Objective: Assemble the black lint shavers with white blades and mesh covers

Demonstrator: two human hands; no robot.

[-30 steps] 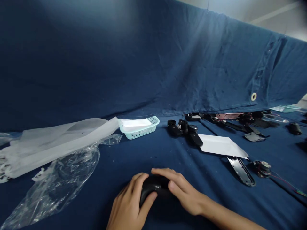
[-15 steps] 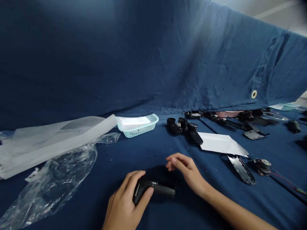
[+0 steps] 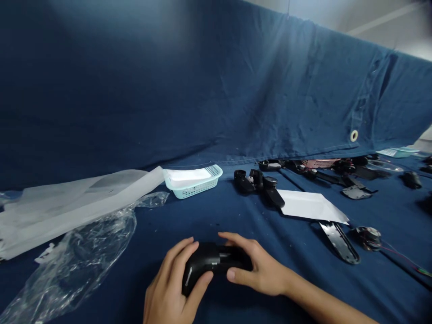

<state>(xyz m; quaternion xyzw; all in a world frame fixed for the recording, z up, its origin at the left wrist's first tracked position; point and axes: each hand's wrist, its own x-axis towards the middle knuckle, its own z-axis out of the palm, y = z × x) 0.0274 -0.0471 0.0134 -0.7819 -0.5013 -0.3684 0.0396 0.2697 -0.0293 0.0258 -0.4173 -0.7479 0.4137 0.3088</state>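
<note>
Wrapping fingers (image 3: 202,281) partly hide the black device's (image 3: 205,263) ends.

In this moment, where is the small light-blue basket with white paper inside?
In the head view, the light-blue basket sits near the middle, just right of the white sheets, beyond the left hand.

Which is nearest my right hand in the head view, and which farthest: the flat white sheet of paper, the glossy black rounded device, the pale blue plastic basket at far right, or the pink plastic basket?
From your right hand:
1. Black device, at its fingers
2. White sheet, ahead and right
3. Pink basket, farther back, right
4. Pale blue basket, far right
</note>
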